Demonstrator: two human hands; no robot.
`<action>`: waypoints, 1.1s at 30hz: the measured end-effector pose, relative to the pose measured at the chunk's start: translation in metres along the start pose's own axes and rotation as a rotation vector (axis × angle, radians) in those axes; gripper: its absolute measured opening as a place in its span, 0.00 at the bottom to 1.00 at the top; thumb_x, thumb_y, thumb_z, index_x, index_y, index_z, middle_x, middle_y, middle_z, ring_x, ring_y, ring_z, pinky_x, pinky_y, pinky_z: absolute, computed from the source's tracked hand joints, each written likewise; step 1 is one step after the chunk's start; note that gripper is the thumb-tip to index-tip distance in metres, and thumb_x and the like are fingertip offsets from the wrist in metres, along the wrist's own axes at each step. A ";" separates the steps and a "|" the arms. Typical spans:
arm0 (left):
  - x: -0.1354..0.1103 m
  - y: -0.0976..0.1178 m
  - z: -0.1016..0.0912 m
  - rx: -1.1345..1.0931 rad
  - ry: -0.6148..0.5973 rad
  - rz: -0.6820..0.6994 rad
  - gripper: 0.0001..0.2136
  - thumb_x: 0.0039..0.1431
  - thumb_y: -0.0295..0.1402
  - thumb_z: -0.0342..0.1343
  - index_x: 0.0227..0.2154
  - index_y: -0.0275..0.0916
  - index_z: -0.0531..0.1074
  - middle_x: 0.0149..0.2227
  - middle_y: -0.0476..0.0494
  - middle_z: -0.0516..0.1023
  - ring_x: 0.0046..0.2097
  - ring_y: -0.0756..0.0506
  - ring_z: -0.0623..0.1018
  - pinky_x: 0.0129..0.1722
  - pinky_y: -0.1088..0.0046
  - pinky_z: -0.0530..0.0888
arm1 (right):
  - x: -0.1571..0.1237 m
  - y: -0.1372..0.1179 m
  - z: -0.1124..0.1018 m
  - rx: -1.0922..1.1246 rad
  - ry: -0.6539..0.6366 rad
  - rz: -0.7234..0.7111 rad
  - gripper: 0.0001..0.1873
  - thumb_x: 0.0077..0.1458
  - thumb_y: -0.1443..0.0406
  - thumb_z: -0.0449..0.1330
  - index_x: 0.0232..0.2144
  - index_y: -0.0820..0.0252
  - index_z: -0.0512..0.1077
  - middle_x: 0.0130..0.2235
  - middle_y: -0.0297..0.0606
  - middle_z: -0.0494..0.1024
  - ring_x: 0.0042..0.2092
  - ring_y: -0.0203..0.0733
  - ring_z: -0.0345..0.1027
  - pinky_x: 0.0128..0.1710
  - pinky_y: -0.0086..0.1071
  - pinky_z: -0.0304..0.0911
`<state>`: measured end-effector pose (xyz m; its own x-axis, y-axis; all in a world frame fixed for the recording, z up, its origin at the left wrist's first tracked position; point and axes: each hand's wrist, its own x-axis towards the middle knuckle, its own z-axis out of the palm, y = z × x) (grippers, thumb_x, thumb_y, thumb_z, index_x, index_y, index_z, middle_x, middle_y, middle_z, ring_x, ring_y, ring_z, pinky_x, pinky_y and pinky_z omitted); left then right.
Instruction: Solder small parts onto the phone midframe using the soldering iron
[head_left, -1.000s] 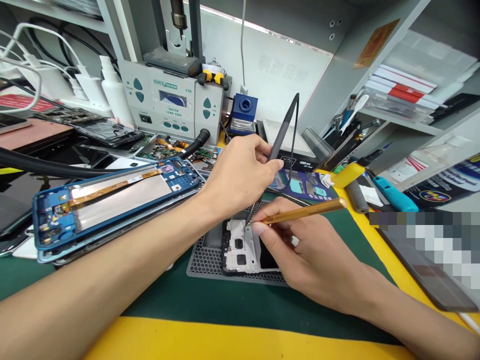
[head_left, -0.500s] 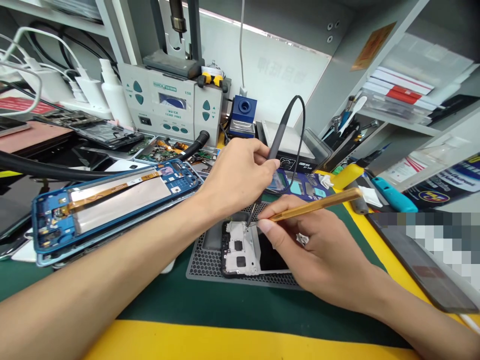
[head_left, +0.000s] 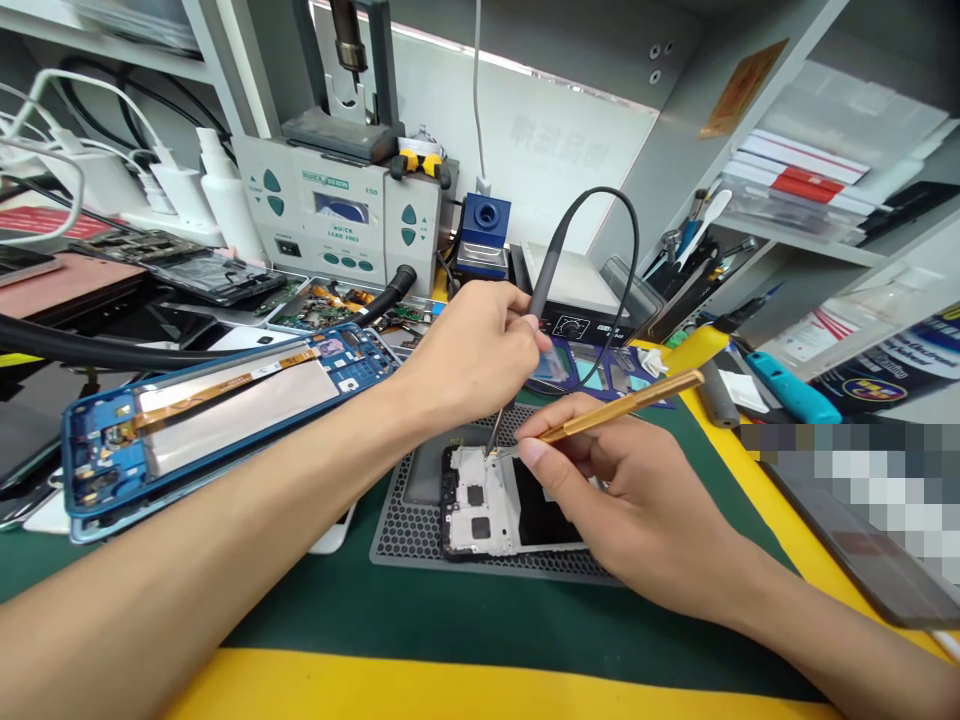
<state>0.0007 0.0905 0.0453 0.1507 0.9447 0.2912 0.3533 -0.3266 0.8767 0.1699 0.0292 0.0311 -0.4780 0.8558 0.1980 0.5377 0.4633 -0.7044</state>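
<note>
My left hand (head_left: 480, 345) is closed around a soldering iron (head_left: 552, 262), its cable arching up behind. The iron's thin tip points down at the upper edge of an opened phone frame (head_left: 495, 500). Gold tweezers (head_left: 630, 404) are pinched between the thumb and fingers of my right hand (head_left: 645, 505). Their fine points meet the frame close to the iron's tip; whether they hold anything is too small to tell. The frame, white metal with a black end, lies flat on a grey honeycomb pad (head_left: 409, 535). My right hand hides its right end.
An opened blue phone (head_left: 247, 410) lies stacked on other phones at the left. Behind stand a hot-air station (head_left: 322, 200), a tray of circuit boards (head_left: 337, 300) and a blue iron holder (head_left: 485, 225). A yellow-handled tool (head_left: 697, 348) and a dark phone (head_left: 862, 540) lie at the right.
The iron's tip has shifted slightly left along the frame, and its cable loop has swung right. The tweezers have barely moved. My view has tilted a little.
</note>
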 end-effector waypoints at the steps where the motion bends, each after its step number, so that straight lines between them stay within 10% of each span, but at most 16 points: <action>1: 0.000 0.000 0.000 -0.002 -0.001 -0.006 0.10 0.60 0.22 0.53 0.25 0.39 0.71 0.33 0.45 0.84 0.28 0.50 0.73 0.29 0.70 0.69 | 0.000 0.001 0.000 0.022 -0.005 0.014 0.06 0.67 0.66 0.56 0.37 0.58 0.73 0.34 0.35 0.75 0.26 0.36 0.62 0.22 0.31 0.57; 9: -0.001 0.002 0.001 -0.040 -0.011 -0.096 0.05 0.61 0.27 0.56 0.30 0.38 0.74 0.18 0.54 0.66 0.19 0.54 0.58 0.21 0.71 0.58 | -0.001 0.007 0.003 0.059 -0.028 0.040 0.06 0.68 0.65 0.55 0.39 0.57 0.73 0.38 0.37 0.74 0.26 0.35 0.61 0.22 0.32 0.57; 17: -0.001 0.004 0.001 -0.155 -0.023 -0.112 0.08 0.62 0.23 0.56 0.28 0.37 0.76 0.25 0.49 0.77 0.22 0.53 0.65 0.25 0.70 0.64 | 0.000 0.007 0.003 0.055 -0.019 0.032 0.06 0.68 0.65 0.56 0.39 0.58 0.72 0.36 0.38 0.75 0.25 0.36 0.61 0.21 0.31 0.56; 33: -0.004 0.009 0.003 -0.210 -0.064 -0.142 0.07 0.64 0.25 0.56 0.31 0.38 0.76 0.18 0.56 0.66 0.18 0.54 0.56 0.19 0.72 0.56 | 0.005 0.001 0.005 -0.077 -0.005 -0.073 0.06 0.65 0.68 0.56 0.34 0.59 0.71 0.29 0.32 0.72 0.27 0.36 0.64 0.27 0.33 0.58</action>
<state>0.0056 0.0836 0.0509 0.1736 0.9748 0.1401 0.1770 -0.1708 0.9693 0.1644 0.0331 0.0286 -0.5213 0.8179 0.2437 0.5532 0.5412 -0.6333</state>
